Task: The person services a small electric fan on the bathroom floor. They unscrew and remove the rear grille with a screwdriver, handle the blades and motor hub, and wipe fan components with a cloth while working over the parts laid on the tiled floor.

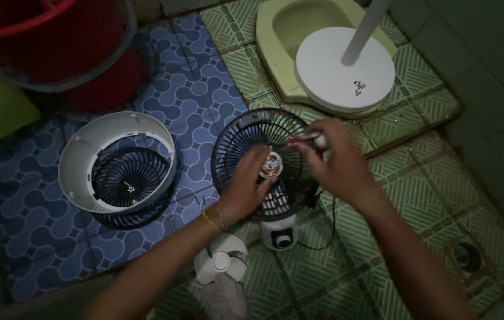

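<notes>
Dim tiled bathroom floor [430, 195], blue pattern at left, green at right. Squat toilet [281, 35] at top, white round fan base [335, 71] with pole resting over it. Red bucket [56, 41] top left. White shroud [86, 154] with black front grille [130, 184] on blue tiles. Near bottom, white fan blade [221, 265]. At centre, rear grille [264, 133] on motor [271, 165]; left hand [245, 186] cupped on grille, right hand [338, 160] pinching small tool [311, 139].

Black fan grille [246, 133] lying face-up on tile, motor hub [271, 165] exposed
</notes>
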